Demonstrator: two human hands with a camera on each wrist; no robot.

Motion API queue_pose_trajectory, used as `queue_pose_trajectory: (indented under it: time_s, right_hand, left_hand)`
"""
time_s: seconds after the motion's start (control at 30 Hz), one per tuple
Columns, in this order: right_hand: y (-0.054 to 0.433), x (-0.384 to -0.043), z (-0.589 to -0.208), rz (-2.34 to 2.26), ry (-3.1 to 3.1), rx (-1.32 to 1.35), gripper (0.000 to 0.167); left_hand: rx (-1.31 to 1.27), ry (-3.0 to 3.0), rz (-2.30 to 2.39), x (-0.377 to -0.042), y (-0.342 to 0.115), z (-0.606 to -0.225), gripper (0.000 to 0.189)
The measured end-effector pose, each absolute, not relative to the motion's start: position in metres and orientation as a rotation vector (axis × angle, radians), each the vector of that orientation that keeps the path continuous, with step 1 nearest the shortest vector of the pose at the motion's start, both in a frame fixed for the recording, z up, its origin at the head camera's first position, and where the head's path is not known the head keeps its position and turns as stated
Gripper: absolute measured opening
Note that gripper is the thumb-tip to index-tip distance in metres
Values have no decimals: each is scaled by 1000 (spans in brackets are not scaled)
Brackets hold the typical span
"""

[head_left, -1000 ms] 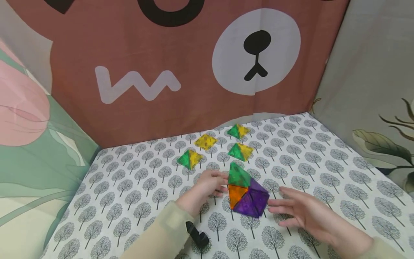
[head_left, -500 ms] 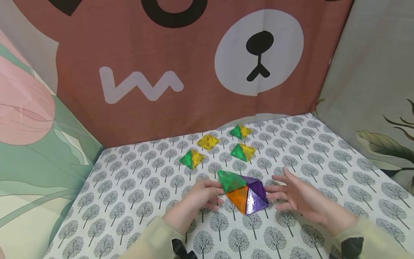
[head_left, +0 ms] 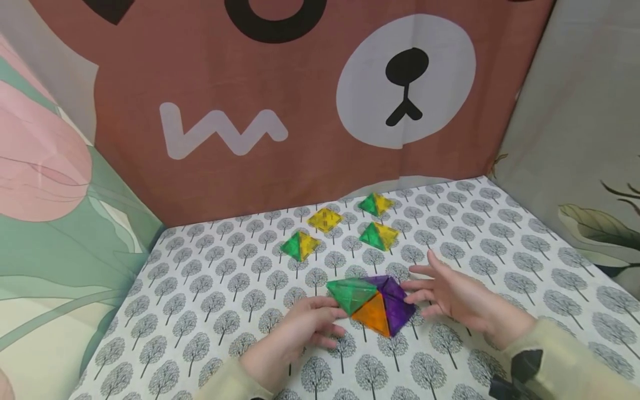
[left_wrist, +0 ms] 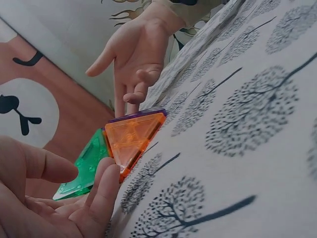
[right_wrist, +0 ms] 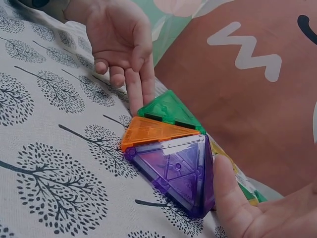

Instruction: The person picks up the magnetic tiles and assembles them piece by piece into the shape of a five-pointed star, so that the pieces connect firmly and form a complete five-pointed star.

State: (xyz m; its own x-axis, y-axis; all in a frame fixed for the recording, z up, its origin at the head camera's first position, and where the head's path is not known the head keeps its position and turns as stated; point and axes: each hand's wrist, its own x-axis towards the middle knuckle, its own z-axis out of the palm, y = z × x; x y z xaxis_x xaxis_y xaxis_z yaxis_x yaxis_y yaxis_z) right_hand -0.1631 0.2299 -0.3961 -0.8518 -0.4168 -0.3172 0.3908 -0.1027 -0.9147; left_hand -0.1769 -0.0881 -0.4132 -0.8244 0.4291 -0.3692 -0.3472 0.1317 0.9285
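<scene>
A low faceted shape made of translucent magnetic tiles sits on the cloth between both hands. In the head view its green tile (head_left: pixel 352 297) points left, an orange tile (head_left: pixel 372 315) faces the front, and purple tiles (head_left: pixel 399 310) make up the right side. My left hand (head_left: pixel 300 326) has its fingers loosely extended, tips right at the green tile's edge. On the opposite side my right hand (head_left: pixel 452 293) spreads its fingers and thumb, fingertips at the purple tiles. The left wrist view shows the orange tile (left_wrist: pixel 131 134) leaning up from the cloth beyond the left fingers.
Behind the shape stand several small tile pieces: a green and yellow pyramid (head_left: pixel 300 246) to the left, two more like it, and an all-yellow piece (head_left: pixel 325 220). A tree-print cloth (head_left: pixel 200 333) covers the table. A brown bear-print curtain (head_left: pixel 300 178) hangs along the back.
The tile shape has turned counterclockwise: its green tile swung from the back to the left, the orange from left to front. The right hand moved leftward and farther back along it.
</scene>
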Motion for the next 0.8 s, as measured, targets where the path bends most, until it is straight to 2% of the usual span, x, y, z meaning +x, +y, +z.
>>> queue_pose_trajectory:
  time_s: [0.2, 0.37, 0.6, 0.8]
  right_hand:
    - [230, -163, -397, -1981, 1680, -57, 89]
    - [234, -171, -399, -1940, 1838, -22, 89]
    - [256, -213, -403, -1960, 1989, 91, 96]
    - [258, -253, -406, -1982, 2001, 89, 83]
  left_hand:
    - [78, 1835, 1768, -173, -89, -415, 45]
    - [113, 1837, 1781, -185, -102, -412, 49]
    - [156, 1861, 1771, -250, -125, -402, 49]
    - [93, 1749, 1759, -301, -102, -400, 49]
